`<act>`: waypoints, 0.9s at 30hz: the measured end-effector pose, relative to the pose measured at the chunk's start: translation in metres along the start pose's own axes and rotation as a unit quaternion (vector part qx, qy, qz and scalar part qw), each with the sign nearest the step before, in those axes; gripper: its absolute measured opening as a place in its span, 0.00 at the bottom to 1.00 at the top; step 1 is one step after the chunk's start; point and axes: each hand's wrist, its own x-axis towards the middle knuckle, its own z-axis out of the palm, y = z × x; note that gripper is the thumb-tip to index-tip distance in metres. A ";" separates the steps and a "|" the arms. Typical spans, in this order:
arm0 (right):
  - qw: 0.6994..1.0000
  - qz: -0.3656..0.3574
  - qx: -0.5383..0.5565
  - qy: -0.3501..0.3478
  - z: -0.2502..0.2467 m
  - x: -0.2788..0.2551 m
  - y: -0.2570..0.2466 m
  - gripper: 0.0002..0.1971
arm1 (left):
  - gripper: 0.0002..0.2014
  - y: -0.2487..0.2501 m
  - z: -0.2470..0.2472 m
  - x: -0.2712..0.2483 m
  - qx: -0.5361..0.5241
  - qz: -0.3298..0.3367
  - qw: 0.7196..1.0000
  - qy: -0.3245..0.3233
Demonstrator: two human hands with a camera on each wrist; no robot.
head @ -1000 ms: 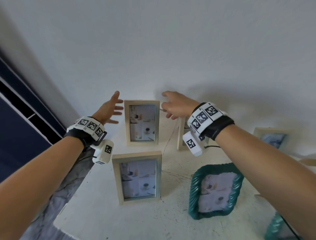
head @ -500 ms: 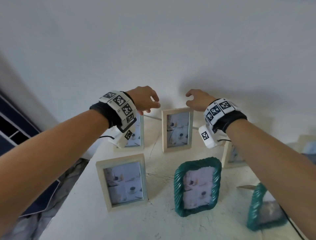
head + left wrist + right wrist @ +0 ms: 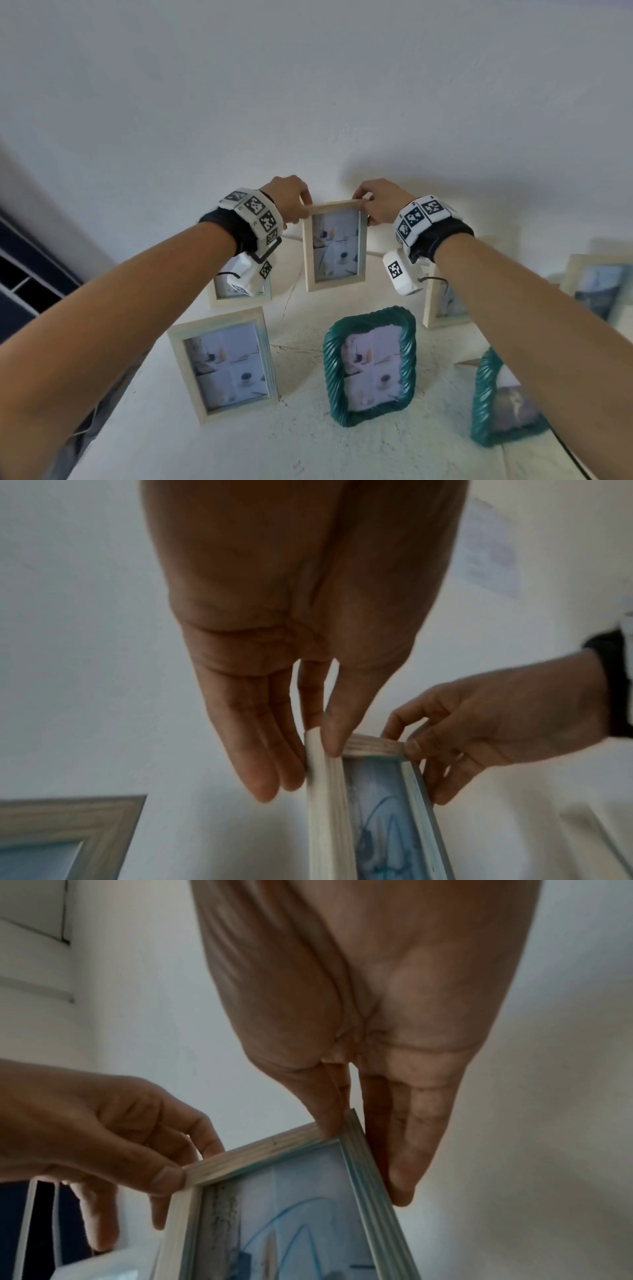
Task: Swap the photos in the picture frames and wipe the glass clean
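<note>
A pale wooden picture frame (image 3: 334,246) with a photo behind glass stands upright at the back middle of the white table (image 3: 301,442). My left hand (image 3: 295,202) pinches its top left corner (image 3: 325,753), thumb on the front and fingers behind. My right hand (image 3: 376,202) pinches its top right corner (image 3: 346,1131) the same way. Both wrist views show the frame's top rail (image 3: 260,1156) between the two hands.
Around it stand other frames: a pale one (image 3: 224,365) at front left, another (image 3: 239,291) behind my left wrist, a teal twisted one (image 3: 371,365) at front centre, a second teal one (image 3: 496,401) at right, and pale ones (image 3: 442,301) (image 3: 599,284) further right. A white wall rises close behind.
Both hands have moved from the left-hand frame to the middle back frame and closed on its top corners. My view has shifted to the right.
</note>
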 end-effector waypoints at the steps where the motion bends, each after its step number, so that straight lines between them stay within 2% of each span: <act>1: 1.000 -0.008 0.017 0.010 -0.008 -0.003 -0.001 0.06 | 0.09 0.001 -0.006 -0.002 -0.037 0.004 0.999 0.009; 6: 0.983 -0.053 0.147 0.100 -0.058 -0.040 -0.010 0.10 | 0.10 0.028 -0.035 -0.029 -0.215 0.066 0.970 0.087; 10: 0.929 -0.083 0.317 0.173 -0.083 -0.089 -0.007 0.09 | 0.10 0.058 -0.041 -0.070 -0.313 0.126 0.932 0.130; 13: 0.900 -0.096 0.403 0.133 -0.091 -0.141 0.003 0.08 | 0.11 0.081 -0.035 -0.104 -0.349 0.151 0.918 0.115; 17: 0.875 -0.109 0.468 0.056 -0.084 -0.213 0.036 0.13 | 0.14 0.118 -0.009 -0.146 -0.369 0.167 0.912 0.070; 20: 0.865 -0.060 0.488 0.100 -0.076 -0.263 0.065 0.15 | 0.14 0.146 0.022 -0.172 -0.375 0.167 0.911 0.036; 23: 0.861 -0.033 0.494 0.116 -0.069 -0.313 0.106 0.21 | 0.13 0.180 0.066 -0.193 -0.394 0.157 0.906 0.002; 27: 0.818 -0.004 0.562 0.119 -0.053 -0.360 0.171 0.27 | 0.13 0.216 0.135 -0.211 -0.409 0.121 0.904 -0.012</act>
